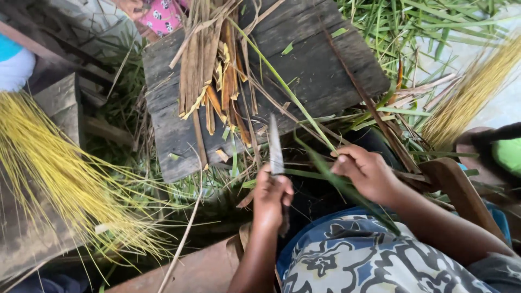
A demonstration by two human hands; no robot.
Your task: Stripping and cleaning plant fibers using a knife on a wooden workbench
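- While the left hand (271, 196) grips a knife (275, 145), fist closed, blade pointing up at frame centre, the right hand (366, 172) pinches a green leaf strip (320, 169) running across the blade.
- Wooden board (325, 70), upper centre: carries dry brown strips (214, 70).
- Yellow fibre bundle (49, 163), left; a paler bundle (477, 87), upper right.
- Risk, judged: the edge sits close to the right fingers; a slip along the strip could cut them.
- Unclear: knife handle hidden inside the fist; the leaf's far end is lost among loose leaves; the lap cloth is cut off by the lower edge of the frame.
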